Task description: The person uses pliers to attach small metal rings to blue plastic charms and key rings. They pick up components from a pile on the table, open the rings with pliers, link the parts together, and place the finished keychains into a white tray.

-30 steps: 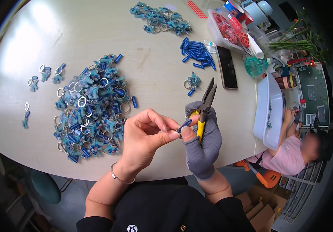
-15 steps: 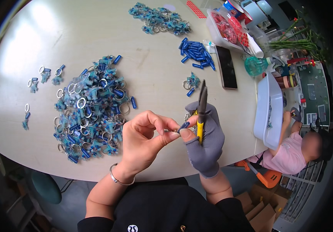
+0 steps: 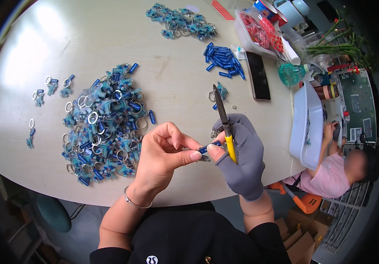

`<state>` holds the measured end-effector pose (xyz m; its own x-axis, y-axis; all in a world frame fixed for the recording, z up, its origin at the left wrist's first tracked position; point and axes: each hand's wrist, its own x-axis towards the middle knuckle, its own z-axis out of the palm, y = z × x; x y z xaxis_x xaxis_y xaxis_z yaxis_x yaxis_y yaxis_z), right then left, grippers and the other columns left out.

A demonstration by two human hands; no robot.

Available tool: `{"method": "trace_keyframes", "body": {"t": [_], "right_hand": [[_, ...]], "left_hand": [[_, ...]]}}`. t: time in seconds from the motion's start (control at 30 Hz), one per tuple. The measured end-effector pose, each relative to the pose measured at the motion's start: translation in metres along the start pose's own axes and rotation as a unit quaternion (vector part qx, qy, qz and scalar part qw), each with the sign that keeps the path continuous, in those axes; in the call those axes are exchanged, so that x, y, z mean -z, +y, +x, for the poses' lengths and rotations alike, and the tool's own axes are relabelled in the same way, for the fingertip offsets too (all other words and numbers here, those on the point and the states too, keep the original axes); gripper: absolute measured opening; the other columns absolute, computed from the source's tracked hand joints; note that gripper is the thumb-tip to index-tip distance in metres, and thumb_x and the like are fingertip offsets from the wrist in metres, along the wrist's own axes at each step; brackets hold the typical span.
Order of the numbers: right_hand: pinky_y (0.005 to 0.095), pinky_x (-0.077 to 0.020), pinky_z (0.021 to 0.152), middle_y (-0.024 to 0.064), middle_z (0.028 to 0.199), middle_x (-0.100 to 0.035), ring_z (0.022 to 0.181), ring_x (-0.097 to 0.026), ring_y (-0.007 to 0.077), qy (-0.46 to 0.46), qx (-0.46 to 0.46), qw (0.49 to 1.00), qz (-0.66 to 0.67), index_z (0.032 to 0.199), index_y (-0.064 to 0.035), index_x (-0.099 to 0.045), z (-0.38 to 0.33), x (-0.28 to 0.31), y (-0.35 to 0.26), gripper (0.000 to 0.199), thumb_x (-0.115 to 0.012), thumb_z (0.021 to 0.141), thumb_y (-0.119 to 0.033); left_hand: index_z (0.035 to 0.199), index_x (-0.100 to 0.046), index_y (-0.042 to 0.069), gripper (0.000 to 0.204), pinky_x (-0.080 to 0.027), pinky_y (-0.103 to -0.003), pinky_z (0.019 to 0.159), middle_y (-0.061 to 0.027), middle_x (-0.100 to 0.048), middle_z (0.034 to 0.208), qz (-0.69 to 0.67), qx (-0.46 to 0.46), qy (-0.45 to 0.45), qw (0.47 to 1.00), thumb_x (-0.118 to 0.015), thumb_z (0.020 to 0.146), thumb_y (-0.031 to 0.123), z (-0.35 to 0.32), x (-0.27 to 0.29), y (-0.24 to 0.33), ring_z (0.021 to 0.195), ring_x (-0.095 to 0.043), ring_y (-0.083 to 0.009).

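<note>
My bare left hand (image 3: 162,152) is closed, with thumb and forefinger pinching one end of a small blue tag (image 3: 209,147). A greyish metal piece shows just under that pinch, too small to name. In a grey fingerless-tipped glove, my right hand (image 3: 241,154) grips yellow-handled pliers (image 3: 224,119), jaws pointing away from me. Its bare thumb and fingertip pinch the tag's other end. Some silver chain (image 3: 216,132) is bunched in the gloved fingers. Just beyond the pliers lies a teal keychain (image 3: 223,91), partly hidden by the jaws, and a tiny metal bit (image 3: 234,107).
A large heap of keychains (image 3: 106,127) covers the table's left middle; several single ones (image 3: 52,85) lie farther left. Another keychain pile (image 3: 181,22), loose blue tags (image 3: 224,60), a phone (image 3: 257,77) and a pale bin (image 3: 306,127) lie beyond. A co-worker (image 3: 330,171) sits at right.
My right hand has moved slightly right, and the pliers now tilt to the left. The blue tag shows more fully, stretched between both hands.
</note>
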<state>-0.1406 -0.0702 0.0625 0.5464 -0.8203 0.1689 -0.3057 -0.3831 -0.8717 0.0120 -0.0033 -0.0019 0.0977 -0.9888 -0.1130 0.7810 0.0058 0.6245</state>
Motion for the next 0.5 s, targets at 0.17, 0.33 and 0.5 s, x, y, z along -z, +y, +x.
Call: {"method": "trace_keyframes", "body": {"t": [0.17,0.33,0.5], "right_hand": [[0.0285,-0.0449,0.068,0.0143,0.098,-0.054,0.079,-0.055,0.0192,0.025,0.073,0.991,-0.112,0.08,0.0004,-0.058,-0.0014,0.0012,-0.0058,0.013,-0.069,0.073,-0.003],[0.0334,-0.0473,0.067,0.0158,0.097,-0.055,0.081,-0.056,0.027,0.021,0.109,0.984,-0.14,0.082,0.0001,-0.059,-0.0009,-0.0016,-0.0054,0.019,-0.072,0.069,-0.003],[0.0359,-0.0482,0.066,0.016,0.096,-0.055,0.082,-0.057,0.0296,0.022,0.109,0.98,-0.166,0.083,-0.0001,-0.06,-0.0016,-0.0026,-0.011,0.019,-0.072,0.068,-0.003]], "left_hand": [[0.079,-0.044,0.01,0.035,-0.053,-0.025,0.069,-0.017,-0.07,0.088,-0.074,0.043,0.004,0.996,-0.074,0.075,-0.008,0.0011,0.0013,-0.0031,0.079,-0.067,-0.0156],[0.078,-0.043,0.011,0.037,-0.05,-0.022,0.064,-0.0163,-0.07,0.088,-0.085,0.049,0.008,0.995,-0.074,0.075,-0.008,0.0027,0.0045,-0.0033,0.077,-0.066,-0.0142],[0.078,-0.043,0.011,0.036,-0.051,-0.022,0.066,-0.0169,-0.07,0.089,-0.043,0.025,0.02,0.999,-0.073,0.076,-0.009,0.0017,0.0035,0.0007,0.078,-0.066,-0.0142]]}}
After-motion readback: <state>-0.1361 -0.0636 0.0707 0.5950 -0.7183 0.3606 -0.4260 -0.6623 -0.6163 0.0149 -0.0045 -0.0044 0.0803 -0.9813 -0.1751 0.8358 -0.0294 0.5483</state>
